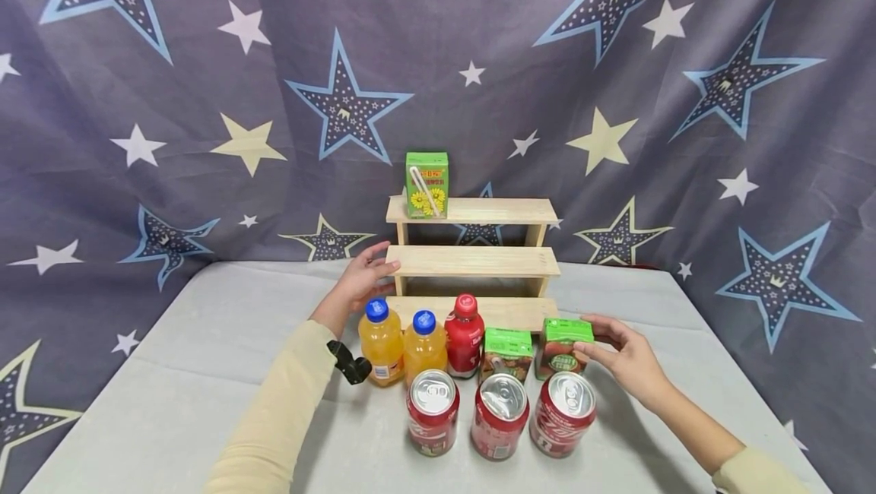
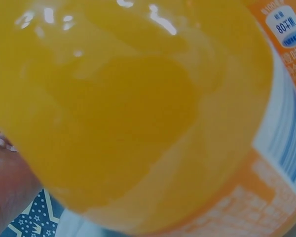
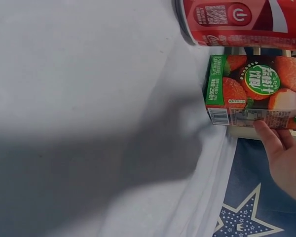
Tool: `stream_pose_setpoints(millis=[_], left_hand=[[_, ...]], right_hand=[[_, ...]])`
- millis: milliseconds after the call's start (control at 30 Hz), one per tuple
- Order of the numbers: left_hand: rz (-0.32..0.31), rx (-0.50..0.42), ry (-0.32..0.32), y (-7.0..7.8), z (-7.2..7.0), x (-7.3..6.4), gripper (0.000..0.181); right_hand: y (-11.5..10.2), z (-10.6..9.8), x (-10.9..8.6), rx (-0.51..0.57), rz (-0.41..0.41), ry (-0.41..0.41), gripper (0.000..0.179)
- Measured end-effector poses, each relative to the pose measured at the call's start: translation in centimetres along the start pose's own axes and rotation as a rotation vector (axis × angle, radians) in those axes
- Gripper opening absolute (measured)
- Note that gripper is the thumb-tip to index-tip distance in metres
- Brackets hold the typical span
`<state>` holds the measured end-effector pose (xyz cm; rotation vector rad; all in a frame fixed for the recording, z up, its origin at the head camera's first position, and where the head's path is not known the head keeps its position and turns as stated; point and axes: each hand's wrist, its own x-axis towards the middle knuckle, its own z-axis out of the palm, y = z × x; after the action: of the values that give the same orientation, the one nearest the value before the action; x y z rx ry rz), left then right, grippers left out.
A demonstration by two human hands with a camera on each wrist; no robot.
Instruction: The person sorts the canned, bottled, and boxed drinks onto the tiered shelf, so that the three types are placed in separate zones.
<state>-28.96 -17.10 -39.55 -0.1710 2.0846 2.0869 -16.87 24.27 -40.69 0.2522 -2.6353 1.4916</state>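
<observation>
My left hand (image 1: 369, 277) holds the left end of a three-step wooden rack (image 1: 472, 260) at its middle board; some fingers are hidden behind it. In the left wrist view an orange drink bottle (image 2: 138, 113) fills the picture, with part of the hand behind it. At the right of the front row, my right hand (image 1: 626, 357) pinches a green-topped juice box (image 1: 564, 338), thumb in front and fingers behind. Strawberries are printed on this box's side in the right wrist view, where the hand (image 3: 291, 163) touches it. The box stands upright beside another juice box (image 1: 508, 343).
Three red cola cans (image 1: 433, 414) stand nearest on the pale tablecloth (image 1: 185, 372). Behind them are two blue-capped orange bottles (image 1: 381, 342) and a red bottle (image 1: 465, 338). A green drink carton (image 1: 427, 186) stands on the top board's left. A star-patterned curtain (image 1: 479, 38) hangs behind.
</observation>
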Motion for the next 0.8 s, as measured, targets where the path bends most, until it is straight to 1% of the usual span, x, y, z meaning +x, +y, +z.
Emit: stream_pose_setpoints(millis=[100, 267, 467, 633, 800], left_hand=[[0.001, 0.001, -0.001, 0.0, 0.0, 0.0, 0.065], [0.010, -0.002, 0.000, -0.1, 0.0, 0.1, 0.065], [0.014, -0.005, 0.003, -0.1, 0.0, 0.0, 0.064], [0.006, -0.003, 0.001, -0.1, -0.1, 0.0, 0.065], [0.010, 0.003, -0.005, -0.1, -0.1, -0.1, 0.066]], right_hand=[[-0.3, -0.3, 0.0, -0.023, -0.006, 0.019, 0.048], [-1.0, -1.1, 0.2, -0.031, -0.016, 0.045, 0.048], [-1.5, -1.9, 0.6, -0.076, -0.027, 0.069, 0.049], [-2.3, -2.6, 1.1, -0.067, -0.047, 0.094, 0.048], [-3.4, -3.1, 1.8, -0.032, -0.055, 0.102, 0.049]])
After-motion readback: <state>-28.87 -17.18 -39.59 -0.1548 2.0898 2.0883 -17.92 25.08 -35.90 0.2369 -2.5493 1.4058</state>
